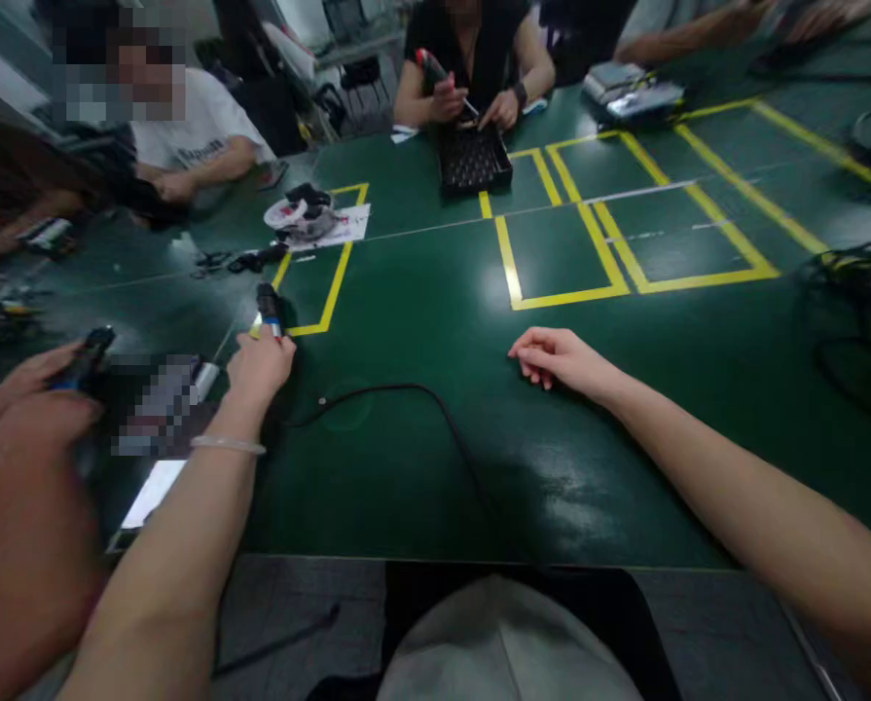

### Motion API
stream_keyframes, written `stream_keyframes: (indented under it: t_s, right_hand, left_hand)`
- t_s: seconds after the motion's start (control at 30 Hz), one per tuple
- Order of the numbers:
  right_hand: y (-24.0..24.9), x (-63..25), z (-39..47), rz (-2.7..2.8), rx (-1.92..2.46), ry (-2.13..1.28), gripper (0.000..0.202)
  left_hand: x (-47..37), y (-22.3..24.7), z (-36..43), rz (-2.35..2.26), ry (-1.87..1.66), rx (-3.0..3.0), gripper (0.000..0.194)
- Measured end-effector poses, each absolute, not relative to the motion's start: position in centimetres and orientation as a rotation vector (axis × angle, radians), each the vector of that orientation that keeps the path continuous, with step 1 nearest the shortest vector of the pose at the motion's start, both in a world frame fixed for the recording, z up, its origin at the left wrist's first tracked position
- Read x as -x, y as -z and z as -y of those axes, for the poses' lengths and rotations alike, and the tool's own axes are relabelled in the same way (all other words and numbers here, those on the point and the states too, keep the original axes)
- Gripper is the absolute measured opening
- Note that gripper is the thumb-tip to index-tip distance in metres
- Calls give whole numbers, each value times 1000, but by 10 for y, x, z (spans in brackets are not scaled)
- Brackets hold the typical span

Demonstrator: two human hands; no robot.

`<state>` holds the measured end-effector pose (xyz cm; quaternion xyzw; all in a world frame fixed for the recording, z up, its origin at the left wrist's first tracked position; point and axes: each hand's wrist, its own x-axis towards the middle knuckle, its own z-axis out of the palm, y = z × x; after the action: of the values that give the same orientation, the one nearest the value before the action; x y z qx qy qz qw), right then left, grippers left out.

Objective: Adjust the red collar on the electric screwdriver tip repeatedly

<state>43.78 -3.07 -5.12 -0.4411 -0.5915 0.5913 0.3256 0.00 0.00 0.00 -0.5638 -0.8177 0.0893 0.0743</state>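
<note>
Stretched out to the left, my left hand (261, 365) is closed around a black tool with blue and red parts (270, 308); its exact kind is hard to make out. A bracelet rings that wrist. My right hand (548, 355) rests on the green table (420, 467) with loosely curled fingers, and no object shows in it. Between the hands, a black cable (406, 387) curves across the tabletop toward the near edge.
At left, a co-worker's hands (48, 389) hold a dark tool beside a phone-like bright panel (154, 492). Across the table, a person works over a black tray (474, 166). Yellow tape outlines (570, 297), tape rolls (296, 216) and coiled black cables (854, 302) lie around.
</note>
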Motion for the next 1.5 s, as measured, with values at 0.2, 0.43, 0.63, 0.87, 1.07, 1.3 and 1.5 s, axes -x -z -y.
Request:
stream_keyframes:
  t_s: [0.2,0.43,0.63,0.87,1.07,1.3,1.5]
  right_hand:
    - [50,-437,33,1547,1164,-1552,12]
    - [44,-436,34,1649,1189,-1238,15]
    - [38,-429,44,1992,1065,-833,17]
    - [44,-422,49,2335,918,-696,29]
    - [44,-425,45,2354,922,-804,15]
    - [41,-427,43,1723,1100,-1722,23]
    - [43,-429,42,1404,1096,-1945,27]
  left_hand:
    - [-33,9,13,2437,-255,1742,61]
    - [-118,6,48,2268,-176,1992,59]
    - [-190,7,71,2068,-104,2225,57]
    - [-239,9,84,1885,-5,2482,61]
    - [-236,10,85,1845,32,2618,75]
    - [-223,13,87,1885,99,2710,82]
    - [-225,17,89,1922,159,2686,80]
